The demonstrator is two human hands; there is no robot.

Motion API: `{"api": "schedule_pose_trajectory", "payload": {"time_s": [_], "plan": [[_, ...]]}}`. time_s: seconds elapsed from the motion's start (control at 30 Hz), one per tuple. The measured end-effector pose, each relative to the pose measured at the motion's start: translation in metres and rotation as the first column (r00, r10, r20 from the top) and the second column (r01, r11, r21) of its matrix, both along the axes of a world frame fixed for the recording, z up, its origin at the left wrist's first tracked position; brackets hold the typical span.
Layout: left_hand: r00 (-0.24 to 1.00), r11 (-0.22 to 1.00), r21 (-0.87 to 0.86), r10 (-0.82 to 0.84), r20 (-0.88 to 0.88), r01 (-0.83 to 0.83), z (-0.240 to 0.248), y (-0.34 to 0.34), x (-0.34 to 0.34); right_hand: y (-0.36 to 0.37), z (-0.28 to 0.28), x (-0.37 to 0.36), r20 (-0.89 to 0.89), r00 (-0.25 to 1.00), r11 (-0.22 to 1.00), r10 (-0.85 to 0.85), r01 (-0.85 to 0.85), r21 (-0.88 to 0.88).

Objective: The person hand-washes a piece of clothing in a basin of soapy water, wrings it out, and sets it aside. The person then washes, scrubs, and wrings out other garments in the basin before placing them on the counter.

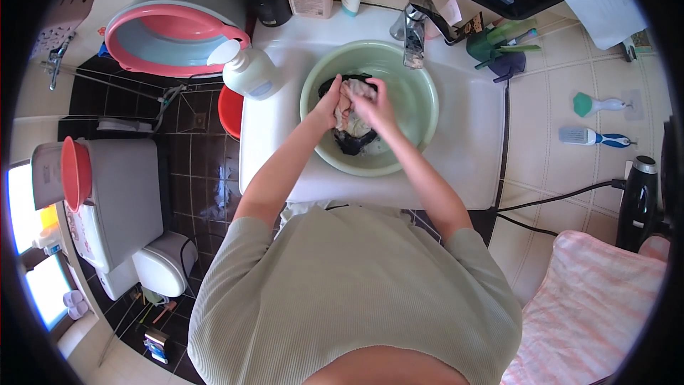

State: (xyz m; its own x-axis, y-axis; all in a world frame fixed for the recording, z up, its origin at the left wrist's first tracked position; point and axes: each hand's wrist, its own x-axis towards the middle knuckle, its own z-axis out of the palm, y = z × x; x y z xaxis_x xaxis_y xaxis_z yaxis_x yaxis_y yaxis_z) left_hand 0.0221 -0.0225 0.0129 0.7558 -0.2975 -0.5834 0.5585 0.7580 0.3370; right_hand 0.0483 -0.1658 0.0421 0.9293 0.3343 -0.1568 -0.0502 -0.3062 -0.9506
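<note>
My left hand (328,108) and my right hand (375,108) are both over a pale green basin (412,115). Between them they grip a wet, light-coloured cloth (358,89), bunched up and pinched by the fingers of both. Dark fabric (350,145) lies beneath and around it in the basin, with a little cloudy liquid near it. Some fingertips are hidden by the folds. The basin sits in the white washbasin, beneath a chrome tap (414,37).
A white pump bottle (249,75) stands left of the basin, beside a pink-rimmed grey tub (121,57). A cup of toothbrushes (508,64) is right of the tap. A black hair dryer (638,196) and a pink striped towel (591,306) are at the right.
</note>
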Motion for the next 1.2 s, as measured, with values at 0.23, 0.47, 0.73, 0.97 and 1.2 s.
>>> {"api": "schedule_pose_trajectory", "payload": {"time_s": [0.23,0.47,0.73,0.97,1.2], "plan": [[0.917,0.851,0.346,0.387,0.092,-0.394,0.007,-0.056,-0.004,0.017,0.01,-0.004,0.177,0.974,0.982,-0.144,0.163,-0.098],[0.944,0.928,0.243,0.314,-0.102,-0.283,-0.001,-0.047,-0.014,0.014,0.007,-0.015,0.232,0.971,0.961,-0.066,0.124,-0.247],[0.92,0.917,0.292,0.337,-0.203,-0.271,0.022,-0.045,-0.015,0.022,0.017,-0.022,0.244,0.965,0.972,-0.091,0.139,-0.188],[0.994,0.909,0.41,-0.038,-0.104,0.077,0.052,-0.033,-0.029,-0.002,0.001,0.034,0.117,0.993,0.956,0.027,0.009,-0.292],[0.873,-0.046,0.996,-0.486,0.046,-0.079,0.014,0.007,-0.044,-0.029,0.017,0.042,0.463,0.732,0.839,0.499,-0.276,-0.469]]}}
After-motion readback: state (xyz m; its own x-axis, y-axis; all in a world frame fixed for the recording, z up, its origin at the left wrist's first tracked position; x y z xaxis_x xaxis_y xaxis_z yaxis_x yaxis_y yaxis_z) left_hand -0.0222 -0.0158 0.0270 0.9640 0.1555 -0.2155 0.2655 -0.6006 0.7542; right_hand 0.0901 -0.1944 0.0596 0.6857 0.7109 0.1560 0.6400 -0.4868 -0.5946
